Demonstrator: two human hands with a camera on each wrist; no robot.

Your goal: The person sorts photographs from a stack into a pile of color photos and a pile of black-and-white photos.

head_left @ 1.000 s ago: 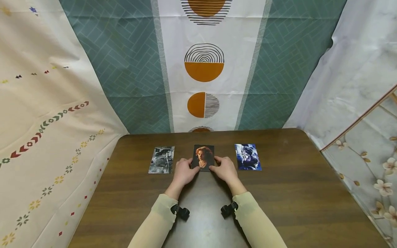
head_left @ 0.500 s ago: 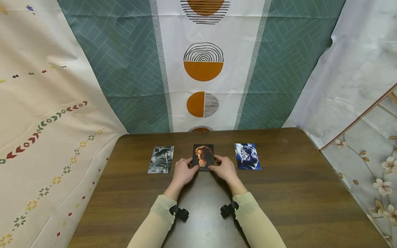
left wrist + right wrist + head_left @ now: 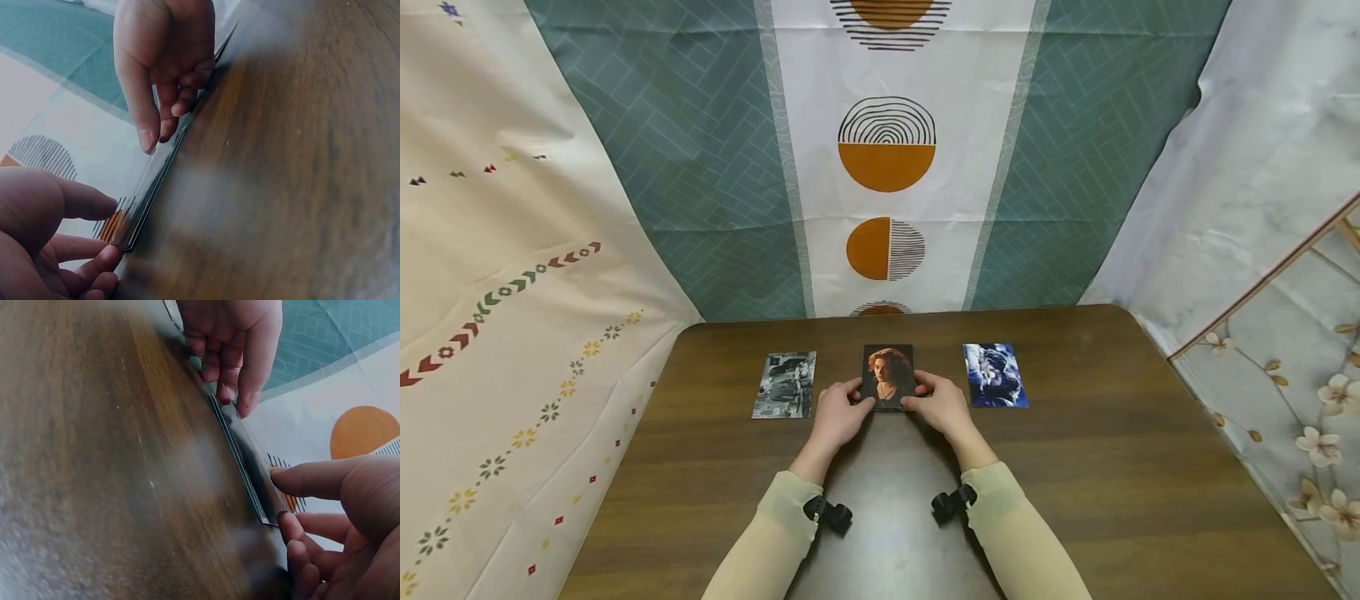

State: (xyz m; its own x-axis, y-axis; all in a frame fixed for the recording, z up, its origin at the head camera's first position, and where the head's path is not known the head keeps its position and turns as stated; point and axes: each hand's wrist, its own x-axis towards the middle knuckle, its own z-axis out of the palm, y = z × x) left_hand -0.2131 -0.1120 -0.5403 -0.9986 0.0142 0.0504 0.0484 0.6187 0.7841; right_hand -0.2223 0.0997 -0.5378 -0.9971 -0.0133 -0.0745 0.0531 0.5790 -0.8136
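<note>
Dressed in a pale yellow left sleeve [image 3: 762, 537] and a matching right sleeve [image 3: 1028, 537], long, plain and unpatterned, softly creased near the cuffs and tinted slightly greener there. Strapped over the cloth near the cuffs with a black left band [image 3: 813, 507] and a black right band [image 3: 970, 494], fitted on the inner side with a small, dark, blocky left camera [image 3: 840, 519] and a similar right camera [image 3: 942, 509]. Bare beyond the cuffs.

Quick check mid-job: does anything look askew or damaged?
Nothing stands out. The left hand and right hand hold the portrait; the grey photo and blue photo lie flat on the table, no damage visible.
</note>
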